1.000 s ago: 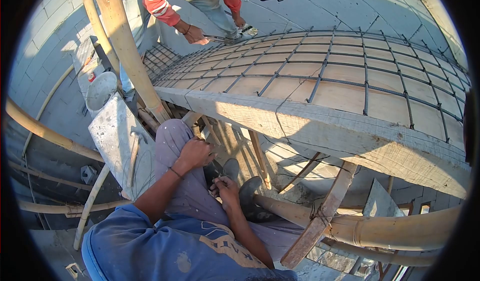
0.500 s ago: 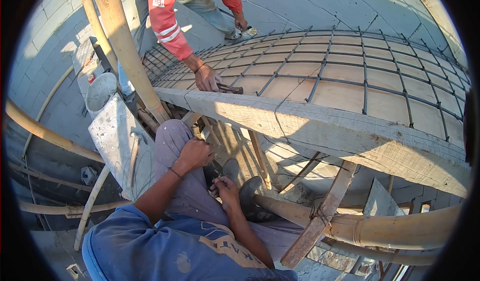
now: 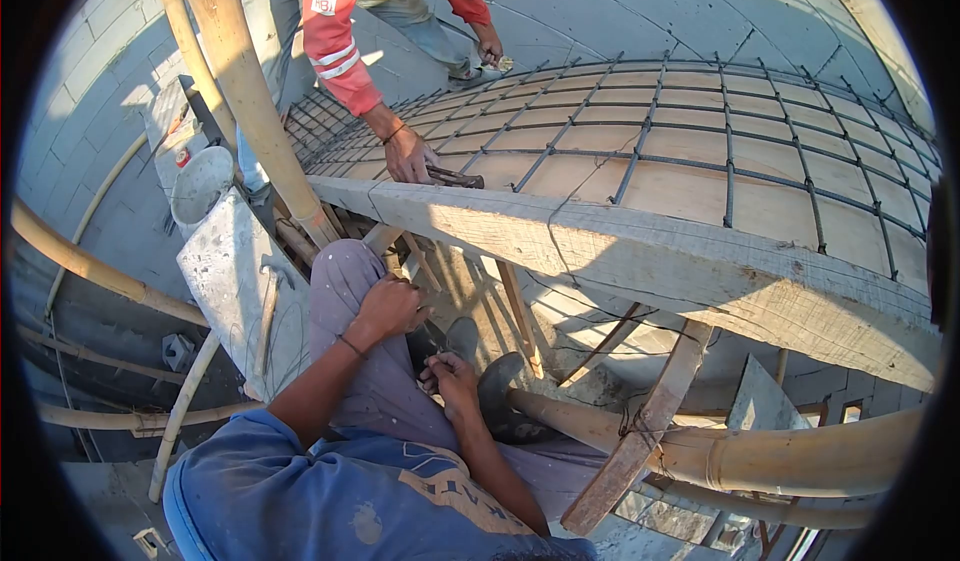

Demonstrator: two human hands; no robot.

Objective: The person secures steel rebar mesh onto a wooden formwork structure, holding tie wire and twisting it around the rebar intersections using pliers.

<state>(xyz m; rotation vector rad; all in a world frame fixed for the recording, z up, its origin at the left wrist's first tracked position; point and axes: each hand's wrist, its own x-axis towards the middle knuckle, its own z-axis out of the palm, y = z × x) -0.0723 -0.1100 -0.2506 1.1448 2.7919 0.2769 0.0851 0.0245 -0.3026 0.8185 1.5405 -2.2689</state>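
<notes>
My left hand (image 3: 393, 306), with a thin band on its wrist, is closed beside my bent knee (image 3: 345, 271). Its fingertips are turned away, so what they hold, if anything, is hidden. A little lower, my right hand (image 3: 450, 377) is closed, with fingers and thumb pinched together in front of my lap. A thin dark shape (image 3: 434, 335) shows between the two hands, too small and shaded to name. Both hands are below the long timber beam (image 3: 600, 246) and apart from it.
A co-worker's hand (image 3: 408, 154) holds pincers (image 3: 455, 177) over the beam. Behind lies a rebar grid (image 3: 690, 151) on boards. A hammer (image 3: 267, 316) rests on a plank (image 3: 225, 251) at left, near a bucket (image 3: 203, 183). Bamboo poles (image 3: 820, 453) and a wooden brace (image 3: 640, 426) surround me.
The co-worker's holding hand and pincers have shifted slightly left, while their other hand has moved a little right. My own hands look almost unchanged.
</notes>
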